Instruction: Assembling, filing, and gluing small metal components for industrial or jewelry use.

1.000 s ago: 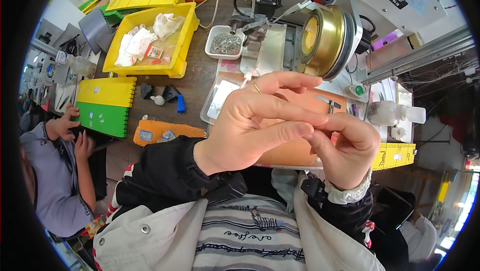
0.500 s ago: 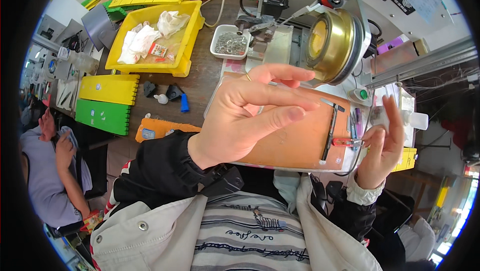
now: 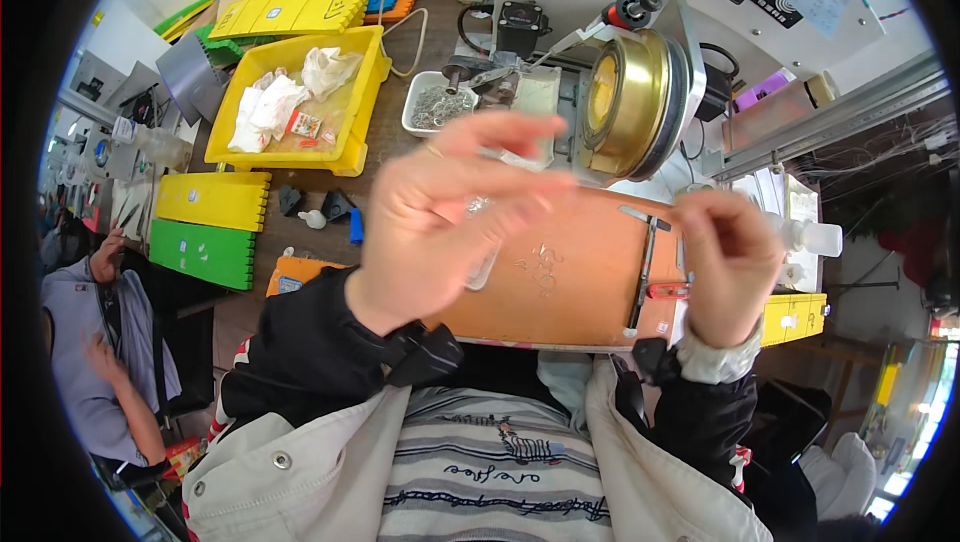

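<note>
My left hand, blurred by motion, hangs above the left part of an orange work board. Its thumb and index finger come together at the tips; anything between them is too fine or blurred to see. Over the board's right edge is my right hand, thumb and fingertips pinched, with their contents indistinct. Thin wire or thread-like bits lie on the board between the hands. Near my right hand are a long black tool and red-handled snips.
A machine with a large gold drum stands beyond the board. Left of it are a white tray of small metal pieces and a yellow bin holding white cloths or bags. Another person sits at far left.
The view has shifted a little. My right hand has moved left toward the board, and its spread fingers have come together. My left hand has moved slightly left.
</note>
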`<state>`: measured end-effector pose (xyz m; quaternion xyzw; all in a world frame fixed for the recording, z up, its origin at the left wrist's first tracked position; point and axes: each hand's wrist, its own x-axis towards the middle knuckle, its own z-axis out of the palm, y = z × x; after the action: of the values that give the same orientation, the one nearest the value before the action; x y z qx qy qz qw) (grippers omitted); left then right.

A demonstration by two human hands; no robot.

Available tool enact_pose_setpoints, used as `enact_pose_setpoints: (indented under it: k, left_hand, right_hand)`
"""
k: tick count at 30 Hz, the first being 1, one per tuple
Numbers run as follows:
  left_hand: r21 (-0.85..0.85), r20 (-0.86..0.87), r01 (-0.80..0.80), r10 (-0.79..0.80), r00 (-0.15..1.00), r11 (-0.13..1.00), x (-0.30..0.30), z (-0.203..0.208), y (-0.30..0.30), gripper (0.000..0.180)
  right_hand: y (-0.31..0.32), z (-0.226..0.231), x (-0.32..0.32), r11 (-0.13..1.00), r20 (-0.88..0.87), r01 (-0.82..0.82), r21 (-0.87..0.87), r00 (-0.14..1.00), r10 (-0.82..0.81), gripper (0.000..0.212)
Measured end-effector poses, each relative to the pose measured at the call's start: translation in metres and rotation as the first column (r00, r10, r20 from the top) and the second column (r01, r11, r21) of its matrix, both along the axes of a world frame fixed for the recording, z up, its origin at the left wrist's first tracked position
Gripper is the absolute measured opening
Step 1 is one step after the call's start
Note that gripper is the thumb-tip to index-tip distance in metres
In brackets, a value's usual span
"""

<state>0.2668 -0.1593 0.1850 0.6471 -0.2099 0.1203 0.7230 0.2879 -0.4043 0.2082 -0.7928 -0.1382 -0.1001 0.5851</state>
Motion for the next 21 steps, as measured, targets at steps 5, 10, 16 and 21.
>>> enact_pose_setpoints:
  k: [5, 10, 16, 21]
  left_hand:
    - [0.179, 0.162, -0.438, 0.412, 0.897, 0.881, 0.02, 0.006, 0.033, 0.032]
    - [0.399, 0.357, -0.572, 0.453, 0.817, 0.716, 0.047, 0.013, 0.027, 0.038]
    - [0.607, 0.417, -0.51, 0.302, 0.857, 0.61, 0.071, 0.012, 0.018, 0.045]
    - [0.572, 0.437, -0.542, 0.33, 0.837, 0.616, 0.085, 0.021, 0.004, 0.042]
  right_hand:
    - [-0.029, -0.013, 0.058, 0.974, 0.123, 0.22, -0.042, 0.969, -0.214, 0.01]
    - [-0.01, -0.019, 0.099, 0.974, -0.082, -0.069, -0.218, 0.995, 0.052, 0.008]
    - [0.009, -0.031, 0.124, 0.913, -0.096, -0.407, 0.022, 0.908, 0.408, 0.008]
    - [0.011, -0.031, 0.13, 0.896, -0.131, -0.441, 0.055, 0.887, 0.444, 0.009]
